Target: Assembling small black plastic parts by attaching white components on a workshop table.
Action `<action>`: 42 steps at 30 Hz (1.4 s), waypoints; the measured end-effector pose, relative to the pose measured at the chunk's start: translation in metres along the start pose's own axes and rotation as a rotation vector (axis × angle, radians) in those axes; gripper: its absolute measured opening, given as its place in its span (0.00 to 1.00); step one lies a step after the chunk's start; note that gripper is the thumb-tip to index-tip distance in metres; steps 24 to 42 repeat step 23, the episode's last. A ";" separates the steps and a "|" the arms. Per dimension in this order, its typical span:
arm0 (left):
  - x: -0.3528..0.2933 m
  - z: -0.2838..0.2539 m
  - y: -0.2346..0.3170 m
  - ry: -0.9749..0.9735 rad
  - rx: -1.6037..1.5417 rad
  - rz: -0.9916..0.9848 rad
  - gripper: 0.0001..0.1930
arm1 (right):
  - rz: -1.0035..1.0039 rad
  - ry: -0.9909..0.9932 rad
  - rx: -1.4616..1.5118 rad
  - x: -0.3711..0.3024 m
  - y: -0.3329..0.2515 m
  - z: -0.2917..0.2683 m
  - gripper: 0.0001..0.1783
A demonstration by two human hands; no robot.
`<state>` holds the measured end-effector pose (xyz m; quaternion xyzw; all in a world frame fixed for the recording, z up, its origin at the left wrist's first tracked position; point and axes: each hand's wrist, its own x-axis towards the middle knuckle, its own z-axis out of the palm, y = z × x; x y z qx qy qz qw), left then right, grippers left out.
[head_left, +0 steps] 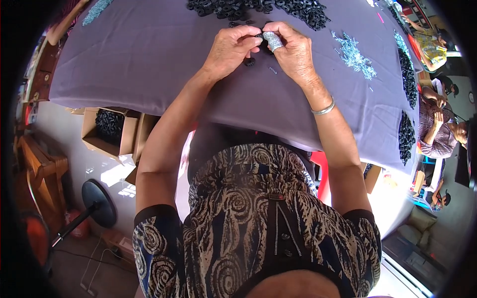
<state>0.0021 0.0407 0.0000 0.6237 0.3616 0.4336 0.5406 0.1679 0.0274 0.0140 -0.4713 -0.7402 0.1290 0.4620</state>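
Note:
Above the far middle of the cloth-covered table, my left hand [231, 48] and my right hand [294, 53] meet fingertip to fingertip. Both are closed in a pinch on a small black piece [264, 42], mostly hidden by the fingers. Silvery tape [272, 40] wraps a digit of my right hand. Just below my left fingers lies a small black ring-like part [249, 62]. A tiny slim silvery-blue piece [273, 70] rests on the cloth near my right hand. Beyond my hands spreads a heap of black parts [298, 11].
Shiny silvery-blue pieces [355, 55] lie scattered at the right, with another pile [97, 11] at the far left. Black heaps [406, 136] line the right edge, where other people [437, 121] sit. A cardboard box [99, 141] of black parts stands below the table's left side.

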 end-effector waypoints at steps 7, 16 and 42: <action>0.000 0.002 0.003 0.010 -0.018 0.023 0.11 | -0.003 0.014 0.046 0.004 -0.005 -0.006 0.11; -0.001 0.005 0.006 -0.005 -0.068 -0.006 0.11 | 0.015 -0.011 0.069 0.003 -0.010 -0.014 0.11; -0.001 0.004 0.007 0.013 -0.073 -0.002 0.14 | -0.005 0.001 0.047 0.003 -0.012 -0.015 0.12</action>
